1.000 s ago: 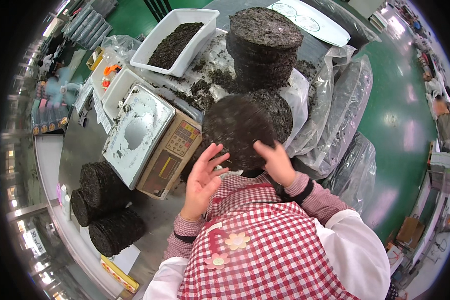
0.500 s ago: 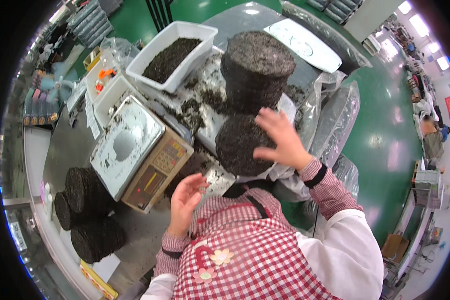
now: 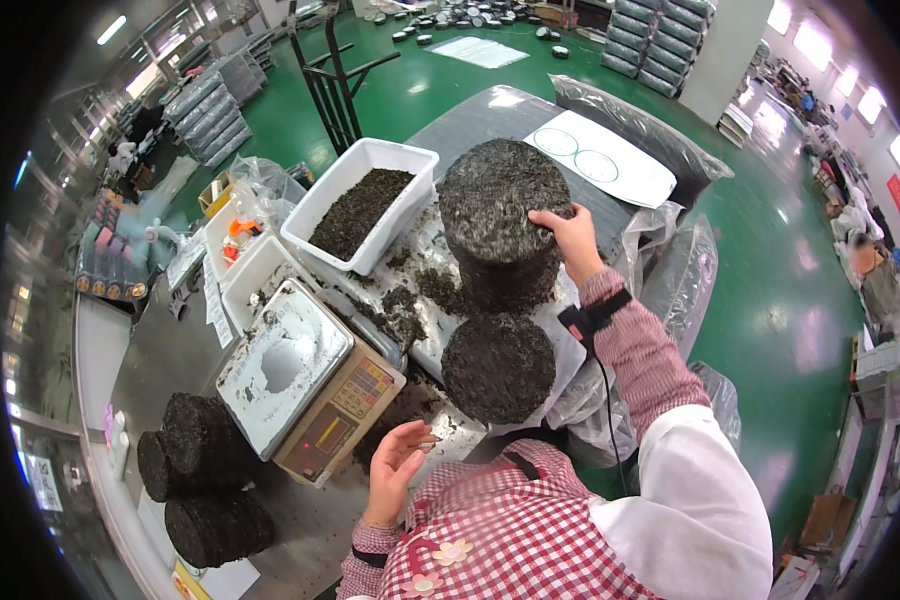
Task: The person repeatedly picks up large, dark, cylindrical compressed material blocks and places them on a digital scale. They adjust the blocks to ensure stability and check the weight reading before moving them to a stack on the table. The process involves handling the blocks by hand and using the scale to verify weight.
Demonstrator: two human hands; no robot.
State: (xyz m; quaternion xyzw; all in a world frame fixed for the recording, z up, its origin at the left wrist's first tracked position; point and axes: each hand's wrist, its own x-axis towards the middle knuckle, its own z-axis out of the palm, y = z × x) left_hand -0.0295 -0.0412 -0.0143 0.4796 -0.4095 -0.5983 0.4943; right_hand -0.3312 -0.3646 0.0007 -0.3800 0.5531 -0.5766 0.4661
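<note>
A tall stack of round, dark dried seaweed sheets (image 3: 502, 195) stands at the far middle of the table. My right hand (image 3: 573, 240) grips the right edge of its top, thumb above and the other fingers mostly hidden below the rim. How many sheets are in the pinch I cannot tell. Nearer to me lies a lower round pile of seaweed sheets (image 3: 498, 368), touched by neither hand. My left hand (image 3: 398, 470) is held empty in front of the scale, its fingers loosely bent and the thumb apart.
A digital scale (image 3: 285, 350) with a crumb-strewn metal plate stands left. Behind it, a white tub (image 3: 305, 225) holds loose dark flakes. More seaweed stacks (image 3: 215, 530) sit at the near left. A white board with circles (image 3: 602, 160) and plastic-wrapped bundles (image 3: 675, 265) lie right.
My right hand has left the nearer pile and moved away from me to the tall stack, closing on its edge. My left hand stays empty beside the scale. The view has tilted up.
</note>
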